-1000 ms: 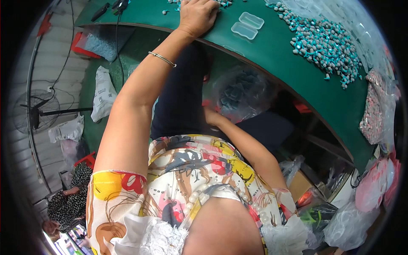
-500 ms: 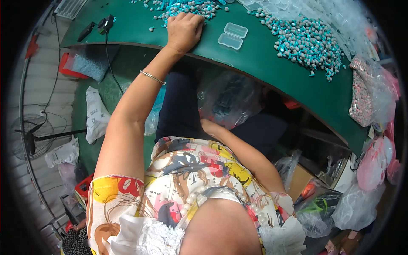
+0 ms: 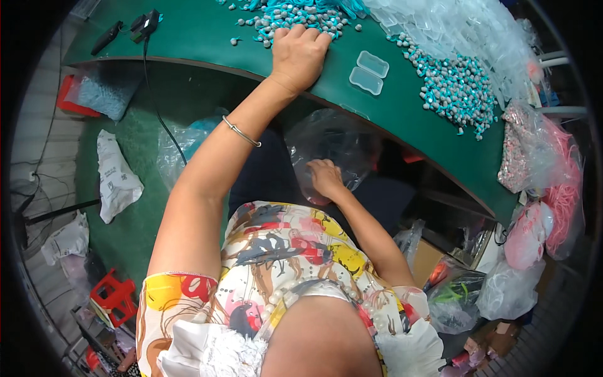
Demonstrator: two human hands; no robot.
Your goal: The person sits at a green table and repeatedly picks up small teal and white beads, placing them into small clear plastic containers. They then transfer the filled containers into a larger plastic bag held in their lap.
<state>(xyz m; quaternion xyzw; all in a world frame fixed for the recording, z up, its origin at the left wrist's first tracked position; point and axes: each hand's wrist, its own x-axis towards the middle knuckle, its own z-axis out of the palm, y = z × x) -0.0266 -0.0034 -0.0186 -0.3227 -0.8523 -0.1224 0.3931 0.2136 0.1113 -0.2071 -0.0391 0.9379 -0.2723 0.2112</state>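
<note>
My left hand [image 3: 300,58] rests at the front edge of the green table, knuckles up and fingers curled under. Whatever its fingertips hold is hidden. Just beyond it lies a pile of small grey-and-teal pieces with teal cords [image 3: 295,17], which look like earplugs. A small clear hinged plastic case [image 3: 367,80] lies open on the table to the right of that hand. Below the table edge, above my lap, my right hand [image 3: 326,180] is open, its fingers a little apart, over a clear plastic bag [image 3: 323,135].
A second heap of grey-and-teal pieces [image 3: 458,91] covers the table's right side, beside many clear plastic cases [image 3: 440,31]. A bag of pink-and-grey pieces [image 3: 518,147] stands at the right end. A black device [image 3: 146,25] trails a cable at the left. A red stool [image 3: 114,296] stands on the floor.
My right hand has come up from my lap over the plastic bag. My left hand stays by the near pile, its fingers still curled. The whole view has shifted slightly.
</note>
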